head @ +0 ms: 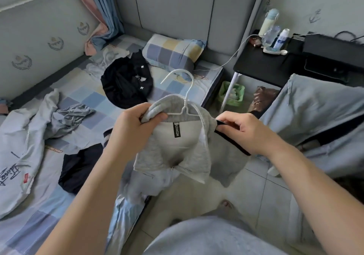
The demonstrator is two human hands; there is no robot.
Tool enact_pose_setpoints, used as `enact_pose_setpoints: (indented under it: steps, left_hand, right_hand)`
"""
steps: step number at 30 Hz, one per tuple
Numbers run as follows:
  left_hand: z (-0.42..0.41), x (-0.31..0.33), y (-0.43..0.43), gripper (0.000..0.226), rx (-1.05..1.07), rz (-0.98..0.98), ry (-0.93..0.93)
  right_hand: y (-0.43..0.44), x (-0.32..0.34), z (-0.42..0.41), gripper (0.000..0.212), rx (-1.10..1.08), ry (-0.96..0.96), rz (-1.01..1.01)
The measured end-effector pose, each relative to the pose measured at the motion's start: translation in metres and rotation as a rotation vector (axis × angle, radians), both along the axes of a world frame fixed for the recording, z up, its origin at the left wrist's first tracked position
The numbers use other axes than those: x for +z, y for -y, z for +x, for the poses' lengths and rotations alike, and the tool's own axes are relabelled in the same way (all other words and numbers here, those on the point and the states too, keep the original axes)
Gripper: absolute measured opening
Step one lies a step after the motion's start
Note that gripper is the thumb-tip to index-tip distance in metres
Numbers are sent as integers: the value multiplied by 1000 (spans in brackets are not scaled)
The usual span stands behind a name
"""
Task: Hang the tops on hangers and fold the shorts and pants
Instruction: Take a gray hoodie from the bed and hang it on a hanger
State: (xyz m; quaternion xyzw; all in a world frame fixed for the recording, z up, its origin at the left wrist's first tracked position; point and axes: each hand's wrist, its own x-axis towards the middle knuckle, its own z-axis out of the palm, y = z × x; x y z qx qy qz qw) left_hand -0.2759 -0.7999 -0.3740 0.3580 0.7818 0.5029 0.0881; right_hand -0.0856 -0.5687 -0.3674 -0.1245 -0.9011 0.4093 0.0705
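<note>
Head view: just off the bed (94,101) edge, left hand (132,124) grips the bunched collar of the grey top (157,152) on a white hanger (187,89), right hand (242,130) pinches its shoulder; an uneven pull could slip it off.

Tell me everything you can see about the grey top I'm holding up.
The grey top is a soft, fleecy-looking knit with a wide collar, a zip, black trim and a black neck label. It hangs in the air beside the bed, a white hanger threaded into its neck. The left hand grips the collar; the right hand pinches the black-trimmed edge.
</note>
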Motion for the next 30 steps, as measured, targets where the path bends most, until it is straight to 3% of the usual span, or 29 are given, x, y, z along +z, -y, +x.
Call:
enact_pose_setpoints:
  steps: [4, 8, 15, 18, 21, 26, 30]
  left_hand:
    - [12, -5, -52, 28, -178, -96, -43]
    - [46, -12, -113, 15, -427, -146, 3]
    - [140, -20, -223, 37, -831, -249, 80]
    - [195, -23, -266, 24, -910, -258, 19]
    - [255, -25, -304, 33, -988, -215, -70]
    - [334, -26, -358, 49, -1130, -341, -14]
    - [386, -19, -393, 36, -1264, -386, 80]
  right_hand:
    - [-5, -11, 58, 10, -171, 50, -36]
    - [-9, -12, 129, 16, -416, 119, -26]
    - [-6, -11, 246, 20, -743, 77, -223]
    - [-9, -11, 293, 46, -934, -3, -296]
    - [-20, -8, 341, 59, -1134, -79, -366]
    - [-47, -14, 419, 25, -1550, -218, -463]
    - [-81, -3, 448, 31, -1606, -238, -336]
